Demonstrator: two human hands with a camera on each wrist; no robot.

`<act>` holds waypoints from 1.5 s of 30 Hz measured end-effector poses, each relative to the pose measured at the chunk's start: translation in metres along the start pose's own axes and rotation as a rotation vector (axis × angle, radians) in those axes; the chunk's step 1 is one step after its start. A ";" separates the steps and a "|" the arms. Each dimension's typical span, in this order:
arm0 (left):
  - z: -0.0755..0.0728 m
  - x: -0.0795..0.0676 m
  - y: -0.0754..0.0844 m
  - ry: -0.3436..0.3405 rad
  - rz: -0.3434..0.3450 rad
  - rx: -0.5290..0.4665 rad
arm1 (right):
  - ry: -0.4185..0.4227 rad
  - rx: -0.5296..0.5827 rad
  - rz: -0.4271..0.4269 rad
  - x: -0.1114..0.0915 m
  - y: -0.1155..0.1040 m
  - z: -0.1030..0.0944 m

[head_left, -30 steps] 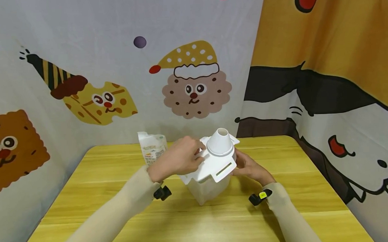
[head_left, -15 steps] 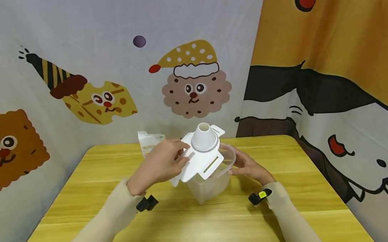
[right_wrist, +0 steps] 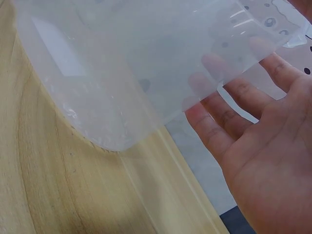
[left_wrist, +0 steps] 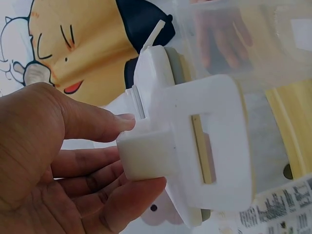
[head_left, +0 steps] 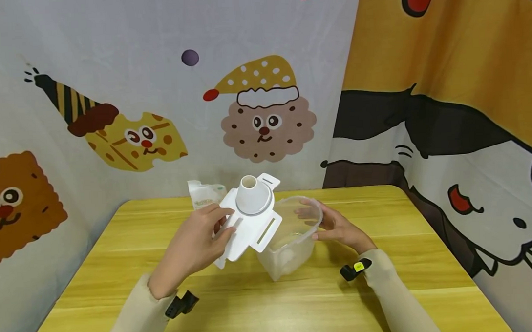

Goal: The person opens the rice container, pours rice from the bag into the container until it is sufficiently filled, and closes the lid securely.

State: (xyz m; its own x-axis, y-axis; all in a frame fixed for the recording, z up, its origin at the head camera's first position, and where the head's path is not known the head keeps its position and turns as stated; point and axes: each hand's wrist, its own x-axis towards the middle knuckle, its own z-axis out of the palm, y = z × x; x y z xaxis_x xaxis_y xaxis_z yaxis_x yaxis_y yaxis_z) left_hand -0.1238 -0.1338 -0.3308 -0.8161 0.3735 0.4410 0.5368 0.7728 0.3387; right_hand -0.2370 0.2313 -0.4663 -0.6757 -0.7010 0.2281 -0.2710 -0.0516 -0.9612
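Currently in L hand: white lid (head_left: pixel 239 237), pinched at its L edge b/w my thumb & fingers; my left hand (head_left: pixel 194 244) is left of ctr, lower half of head view.
Lid's place: just L of frame ctr, raised & tilted, off the container (head_left: pixel 291 263); one slotted flap overlaps the container's L side in head view, can't tell if they touch.
Lid's long axis: diagonal, lower L to upper R of head view, narrow flap at the upper R end.
Spout (head_left: pixel 251 196): cone on lid, narrow round end aimed at top of frame, leaning a bit L.
Container: translucent, uncovered, on table (head_left: pixel 271 317) just R of ctr; mouth faces up, rounded end of rim to upper R, a bottom corner pointing to lower edge of frame.
R grip: my right hand (head_left: pixel 343 231) rests vs. container's R side, no clench; fingers nearly straight, visible thru the wall in R wrist view.
Bag (head_left: pixel 203 193): white w/ print, beyond my L hand, L of ctr, partly hidden by it.
Cuffs: cream sleeves (head_left: pixel 132 312), black wrist cam (head_left: pixel 182 304) on each.
Bkgd: curtain (head_left: pixel 125 44) w/ cartoon faces, orange at upper R.
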 end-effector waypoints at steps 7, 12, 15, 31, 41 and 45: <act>0.001 -0.023 -0.008 0.057 -0.024 0.023 | -0.009 0.002 0.002 0.000 -0.002 0.001; 0.002 -0.037 -0.013 0.079 -0.042 0.010 | -0.011 -0.005 -0.004 0.000 -0.003 0.001; 0.003 -0.045 -0.015 0.090 -0.053 0.002 | -0.009 0.000 -0.002 -0.001 -0.002 0.001; 0.011 -0.084 -0.026 0.138 -0.102 0.052 | -0.007 0.007 -0.001 -0.001 -0.001 0.001; 0.027 -0.096 -0.034 0.021 -0.193 0.052 | -0.007 -0.003 -0.016 -0.001 0.001 0.000; 0.033 -0.098 -0.036 -0.021 -0.223 0.050 | -0.002 0.005 -0.006 -0.001 0.000 0.001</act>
State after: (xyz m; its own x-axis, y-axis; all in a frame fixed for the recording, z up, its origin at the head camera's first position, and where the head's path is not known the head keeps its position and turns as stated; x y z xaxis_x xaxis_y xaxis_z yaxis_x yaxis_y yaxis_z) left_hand -0.0705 -0.1811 -0.4134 -0.9179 0.2008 0.3422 0.3317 0.8618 0.3838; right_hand -0.2363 0.2313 -0.4668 -0.6728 -0.7021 0.2332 -0.2714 -0.0590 -0.9607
